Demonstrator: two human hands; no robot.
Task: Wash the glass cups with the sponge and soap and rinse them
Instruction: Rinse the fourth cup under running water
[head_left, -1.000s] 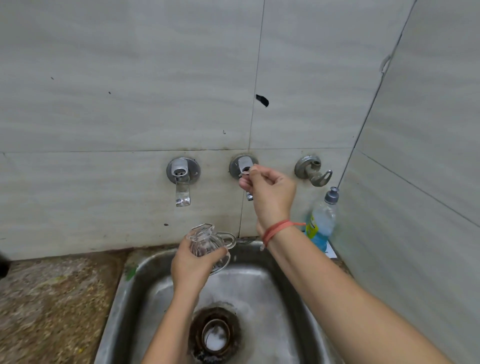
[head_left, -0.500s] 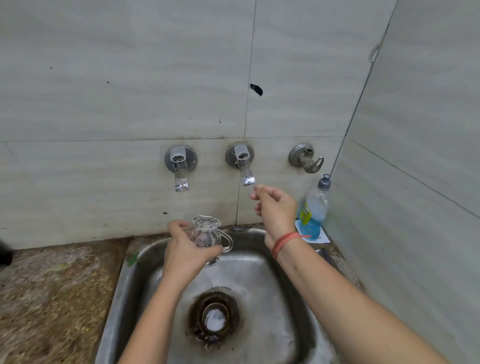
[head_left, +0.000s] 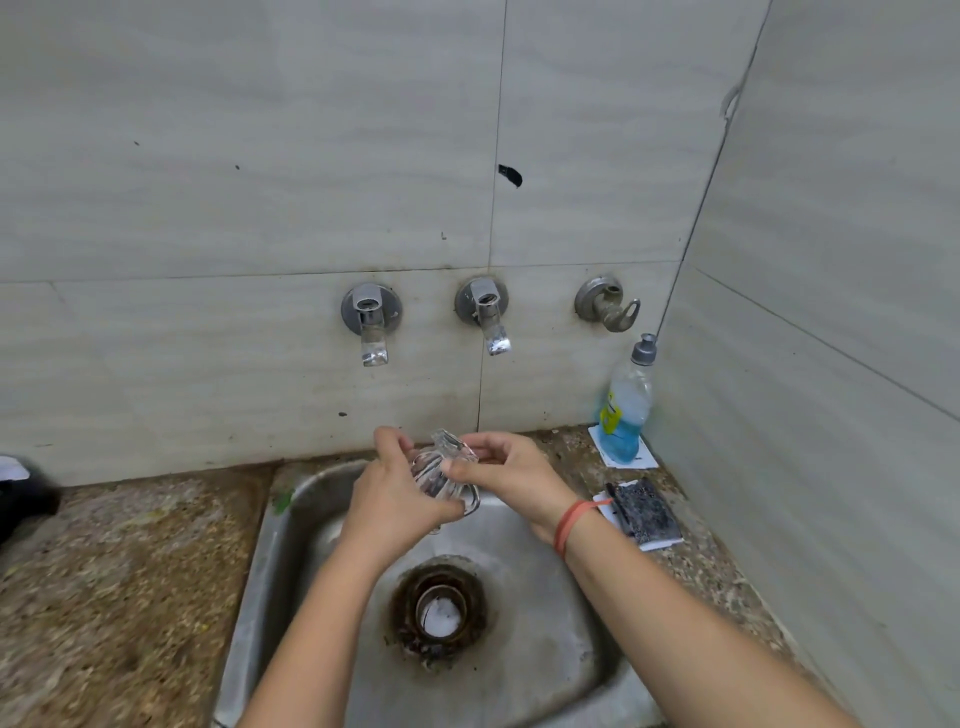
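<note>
A clear ribbed glass cup (head_left: 439, 475) with a handle is held over the back of the steel sink (head_left: 270, 571). My left hand (head_left: 387, 499) grips it from the left, fingers curled round its body. My right hand (head_left: 506, 475) has come in from the right; its thumb and fingers pinch the cup near the rim. A dark scrubbing sponge (head_left: 644, 512) lies on the counter to the right of the sink. A bottle of blue liquid soap (head_left: 623, 410) stands in the corner behind it. No water stream is visible from the taps.
Two chrome taps (head_left: 371, 325) (head_left: 488, 317) and a wall valve (head_left: 608, 306) sit on the tiled wall above the sink. A round drain (head_left: 439, 608) lies at the sink's middle. A speckled stone counter (head_left: 119, 582) extends left; a dark object (head_left: 23, 501) sits at the left edge.
My right hand left the middle tap handle and dropped down to the cup. The cup stayed in my left hand over the sink. The view tilted down.
</note>
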